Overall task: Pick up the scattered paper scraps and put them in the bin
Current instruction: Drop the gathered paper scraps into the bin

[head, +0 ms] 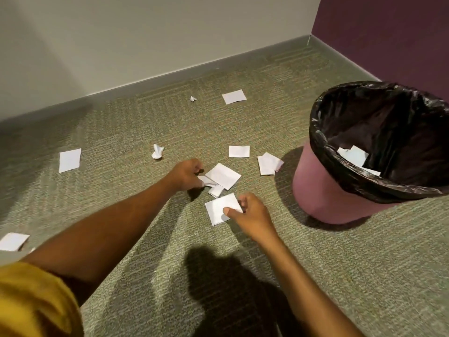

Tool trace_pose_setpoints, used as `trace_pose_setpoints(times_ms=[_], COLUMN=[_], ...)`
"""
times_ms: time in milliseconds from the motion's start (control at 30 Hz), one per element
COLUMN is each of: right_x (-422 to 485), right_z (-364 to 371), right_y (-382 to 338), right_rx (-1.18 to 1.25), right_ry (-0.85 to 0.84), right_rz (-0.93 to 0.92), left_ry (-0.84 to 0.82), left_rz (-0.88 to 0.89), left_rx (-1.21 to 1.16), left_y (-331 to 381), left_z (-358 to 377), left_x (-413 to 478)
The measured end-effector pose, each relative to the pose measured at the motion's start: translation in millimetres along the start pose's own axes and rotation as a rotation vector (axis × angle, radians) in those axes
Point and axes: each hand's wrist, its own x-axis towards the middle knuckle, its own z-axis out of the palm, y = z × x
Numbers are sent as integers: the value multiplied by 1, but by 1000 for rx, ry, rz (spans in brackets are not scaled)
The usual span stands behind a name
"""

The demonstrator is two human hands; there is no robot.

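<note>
White paper scraps lie scattered on the green carpet. My left hand pinches a small folded scrap beside a larger square sheet and a small piece. My right hand pinches the edge of a square scrap, thumb on top. The pink bin with a black liner stands at the right and holds a few scraps.
More scraps lie around: a flat sheet at the left, a crumpled ball, a rectangle, a stack near the bin, a far sheet, a tiny ball, one at the left edge. Walls close the far side and right.
</note>
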Motion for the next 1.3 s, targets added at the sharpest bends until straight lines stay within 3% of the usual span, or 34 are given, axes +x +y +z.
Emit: trace_pose_setpoints(times_ms=[133,267,533,700,833,967,1067,1167,1300], right_x=[12,20,32,35,45,54,56,66,92], right_z=[31,50,46,25,11,5,5,4,4], right_y=[-1,-5,4,5,4,2,-1,-11,-28], right_rx=[-500,-732,-577,-284,-413,-449,-508,-618,-583], right_ry=[114,227,280,337,292,243,259,267,227], right_rz=[-23,-19,25,37,-8,4,-51,-190,-311], left_ry=[40,83,90,40,-75,-150,-94,-9,104], left_rz=[98,193,249,65,55,53,95,89,85], left_rx=[188,352,391,121,-8,222,465,487,422], left_y=[-7,-12,-27,-18,-4,12,16,12,11], left_z=[9,17,9,-10,3,39,56,63,73], left_x=[7,17,14,4,-3,1,1,-3,-11])
